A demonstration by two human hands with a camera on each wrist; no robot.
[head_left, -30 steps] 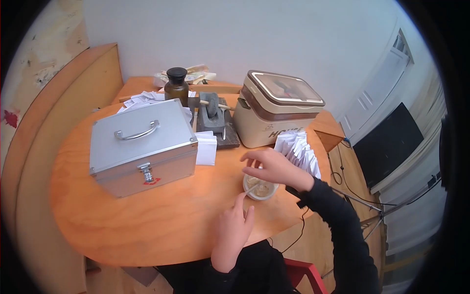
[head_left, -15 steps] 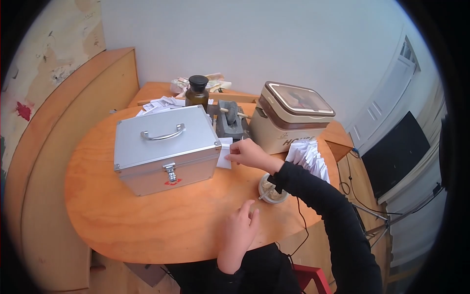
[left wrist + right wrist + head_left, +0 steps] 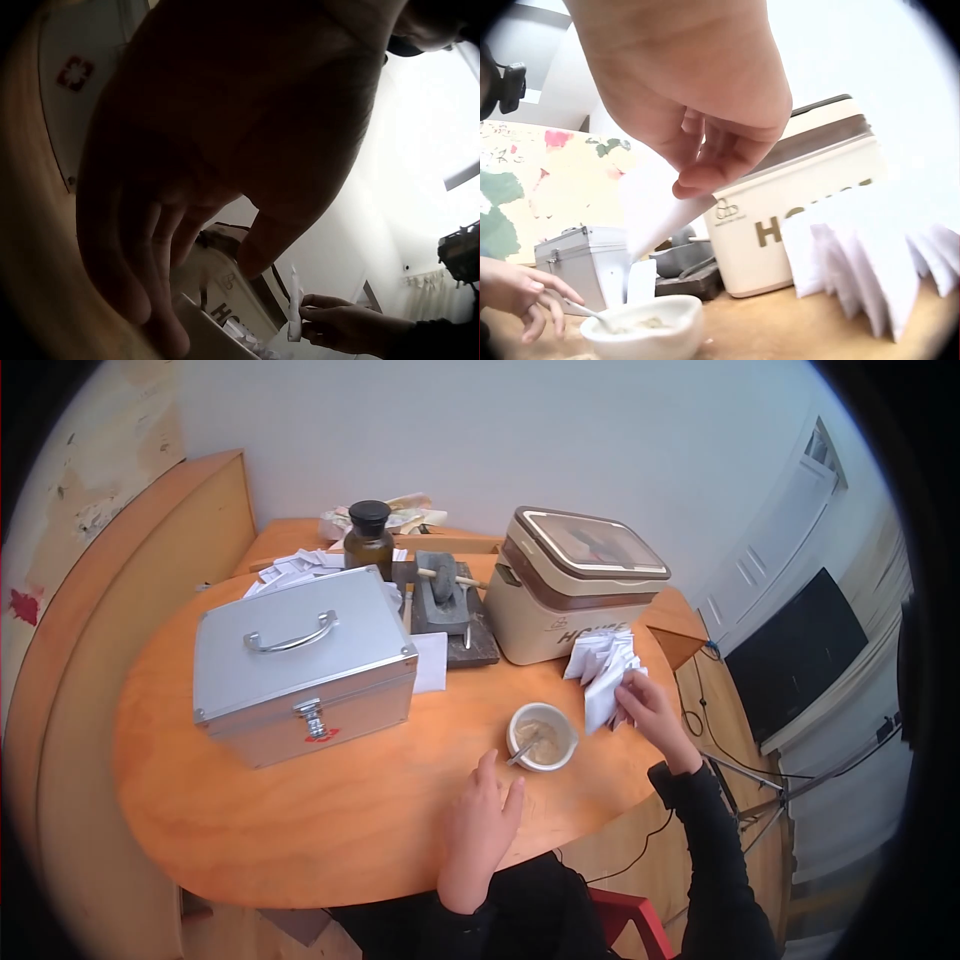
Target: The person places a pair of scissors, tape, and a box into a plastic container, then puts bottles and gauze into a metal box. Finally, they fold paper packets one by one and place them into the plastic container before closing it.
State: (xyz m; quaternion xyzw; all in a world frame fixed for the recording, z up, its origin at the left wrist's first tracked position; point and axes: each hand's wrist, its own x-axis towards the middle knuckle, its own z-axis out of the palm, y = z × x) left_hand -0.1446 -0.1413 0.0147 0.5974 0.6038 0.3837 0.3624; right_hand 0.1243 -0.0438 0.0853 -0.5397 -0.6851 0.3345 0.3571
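Observation:
My right hand (image 3: 655,722) pinches a white paper packet (image 3: 601,702) between thumb and fingers, beside a row of standing folded packets (image 3: 859,274). In the right wrist view the packet hangs slantwise under the fingertips. Left of it on the table stands a white bowl (image 3: 541,766) with light brown contents and a spoon (image 3: 523,750) leaning on its rim. My left hand (image 3: 480,830) lies near the table's front edge with relaxed fingers and holds nothing. Its fingertips are close to the spoon's handle.
A silver case (image 3: 310,705) with a handle stands on the left. Behind are a dark bottle (image 3: 369,545), a grey stone trough with a wheel (image 3: 440,600) and a beige HOUSE box (image 3: 540,622). One flat white packet (image 3: 430,663) lies beside the case.
My right hand has gone from above the bowl to the flat packet by the case, then right to the row of packets, where it holds a packet. The left hand stays nearly still.

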